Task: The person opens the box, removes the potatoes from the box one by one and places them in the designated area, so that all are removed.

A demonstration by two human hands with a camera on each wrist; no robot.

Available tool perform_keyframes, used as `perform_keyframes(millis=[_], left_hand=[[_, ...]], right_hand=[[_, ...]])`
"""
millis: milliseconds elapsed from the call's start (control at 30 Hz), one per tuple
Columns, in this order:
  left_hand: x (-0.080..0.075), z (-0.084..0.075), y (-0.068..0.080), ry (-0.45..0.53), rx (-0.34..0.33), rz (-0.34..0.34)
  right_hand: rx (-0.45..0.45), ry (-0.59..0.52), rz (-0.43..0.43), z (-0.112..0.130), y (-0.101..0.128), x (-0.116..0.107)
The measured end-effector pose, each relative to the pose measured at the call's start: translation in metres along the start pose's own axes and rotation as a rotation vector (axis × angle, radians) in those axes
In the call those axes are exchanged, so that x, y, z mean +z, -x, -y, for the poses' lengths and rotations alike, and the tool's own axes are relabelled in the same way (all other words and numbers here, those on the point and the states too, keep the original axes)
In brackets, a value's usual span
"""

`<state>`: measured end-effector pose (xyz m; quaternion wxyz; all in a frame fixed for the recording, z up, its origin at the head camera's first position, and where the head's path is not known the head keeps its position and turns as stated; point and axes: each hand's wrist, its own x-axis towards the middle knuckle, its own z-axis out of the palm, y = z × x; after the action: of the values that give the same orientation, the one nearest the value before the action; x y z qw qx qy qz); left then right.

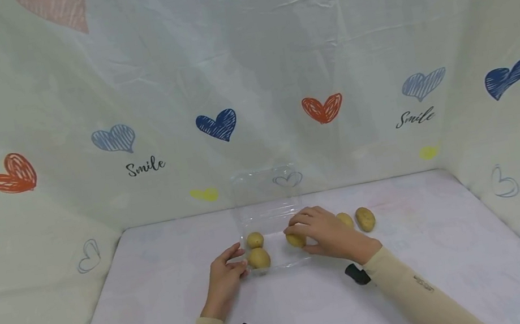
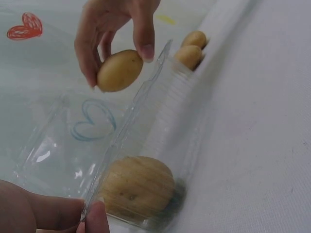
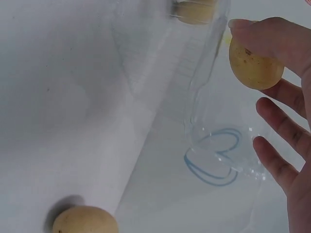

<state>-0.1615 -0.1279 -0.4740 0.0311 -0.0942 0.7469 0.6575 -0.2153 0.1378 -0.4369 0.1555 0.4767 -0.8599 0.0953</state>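
A clear plastic clamshell container (image 1: 281, 256) stands on the table with its lid (image 1: 265, 192) raised at the back. Two potatoes, a smaller one (image 1: 254, 239) behind a larger one (image 1: 258, 258), sit at its left end. My left hand (image 1: 225, 281) pinches the container's left rim between thumb and finger, as the left wrist view shows. Over the container's right part, my right hand (image 1: 328, 234) grips another potato (image 2: 120, 71) between thumb and fingers. In the left wrist view this potato is above the rim, apart from the container's walls.
Two more potatoes (image 1: 345, 220) (image 1: 365, 219) lie on the white-covered table (image 1: 415, 285), right of the container and partly behind my right hand. A pale cloth (image 1: 253, 60) printed with hearts hangs behind the table and along both sides.
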Motion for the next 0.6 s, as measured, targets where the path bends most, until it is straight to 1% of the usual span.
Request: perform_keyframes(millis=[167, 333, 600], left_hand=[[0.0, 0.0, 0.0, 0.004, -0.012, -0.004], [0.0, 0.002, -0.001, 0.009, -0.018, -0.007], [0.0, 0.002, -0.002, 0.007, -0.022, 0.003]], right_hand=[[0.014, -0.006, -0.05, -0.003, 0.011, -0.005], [0.028, -0.041, -0.098, -0.008, 0.023, -0.01], [0.088, -0.064, -0.114, -0.018, 0.048, -0.015]])
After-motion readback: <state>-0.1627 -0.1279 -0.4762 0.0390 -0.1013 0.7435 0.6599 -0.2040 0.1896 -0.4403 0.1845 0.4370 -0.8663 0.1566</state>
